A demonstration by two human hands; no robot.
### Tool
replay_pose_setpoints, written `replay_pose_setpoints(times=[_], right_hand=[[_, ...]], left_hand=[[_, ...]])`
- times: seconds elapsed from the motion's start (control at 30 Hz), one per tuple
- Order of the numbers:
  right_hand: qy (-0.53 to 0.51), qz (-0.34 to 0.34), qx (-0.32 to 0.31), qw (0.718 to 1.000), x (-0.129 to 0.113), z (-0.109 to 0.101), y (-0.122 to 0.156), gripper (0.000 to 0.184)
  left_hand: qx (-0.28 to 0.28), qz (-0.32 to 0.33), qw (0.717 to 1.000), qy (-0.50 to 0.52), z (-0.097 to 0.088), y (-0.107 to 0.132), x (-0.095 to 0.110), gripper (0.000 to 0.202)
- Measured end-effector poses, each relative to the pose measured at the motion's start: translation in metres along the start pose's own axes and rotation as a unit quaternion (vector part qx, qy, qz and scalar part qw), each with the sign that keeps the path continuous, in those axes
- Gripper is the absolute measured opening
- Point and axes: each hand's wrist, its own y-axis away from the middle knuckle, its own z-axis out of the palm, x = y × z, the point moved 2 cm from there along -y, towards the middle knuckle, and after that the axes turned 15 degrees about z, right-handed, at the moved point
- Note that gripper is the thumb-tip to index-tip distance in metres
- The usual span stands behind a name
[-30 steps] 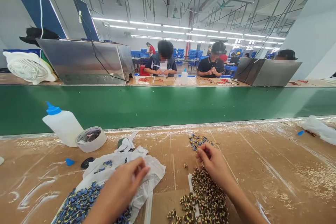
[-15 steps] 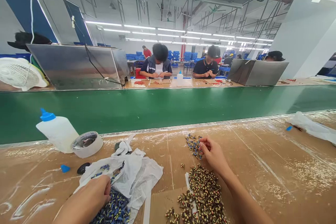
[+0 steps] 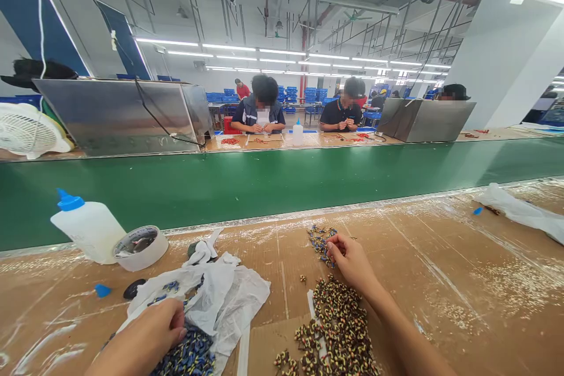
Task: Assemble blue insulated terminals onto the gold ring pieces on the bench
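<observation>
My left hand (image 3: 152, 329) is over a heap of small blue-and-yellow pieces (image 3: 189, 352) that lies on a crumpled white plastic bag (image 3: 242, 294). Its fingers are curled together, and what they hold is hidden. At the small pile of mixed blue and yellowish pieces (image 3: 318, 238), my right hand (image 3: 350, 261) has thumb and forefinger closed in a pinch; anything between them is too small to make out. Just below that hand spreads a larger heap of small brown-and-yellow pieces (image 3: 341, 323). One loose piece (image 3: 302, 278) sits apart to the left.
On the left stand a white squeeze bottle (image 3: 90, 229) with a blue cap and a tape roll (image 3: 141, 247). Beyond the cardboard-covered table (image 3: 418, 305) runs a green belt (image 3: 247, 188). Two people work across it, between metal boxes (image 3: 118, 114). Another plastic bag (image 3: 524, 208) lies far right.
The view has shifted slightly, so most things sit a little further left. Both hands stay at the same piles, with only small finger movement.
</observation>
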Motion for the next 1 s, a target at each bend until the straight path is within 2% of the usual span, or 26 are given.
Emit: replay_pose_setpoints(times=[0.37, 0.53, 0.63, 0.87, 0.93, 1.0], right_hand=[[0.016, 0.001, -0.005, 1.000, -0.004, 0.002, 0.004, 0.025], [0.016, -0.002, -0.003, 1.000, -0.007, 0.002, 0.005, 0.026], [0.018, -0.001, -0.006, 1.000, -0.010, 0.002, 0.007, 0.025], [0.018, 0.006, -0.010, 1.000, -0.013, 0.002, 0.010, 0.026], [0.016, 0.009, -0.010, 1.000, -0.013, 0.002, 0.010, 0.027], [0.011, 0.009, -0.012, 1.000, -0.014, 0.002, 0.011, 0.029]], left_hand=[[-0.009, 0.010, 1.000, 0.015, 0.000, 0.000, 0.007, 0.007], [-0.011, -0.023, 1.000, 0.010, -0.010, 0.001, 0.008, 0.013], [-0.012, -0.018, 1.000, 0.007, -0.015, 0.002, 0.010, 0.014], [0.046, -0.008, 0.999, -0.022, -0.017, 0.002, 0.003, 0.016], [0.065, 0.011, 0.998, -0.004, -0.021, -0.002, 0.009, 0.016], [0.087, 0.043, 0.995, 0.022, -0.026, -0.007, 0.024, 0.018]])
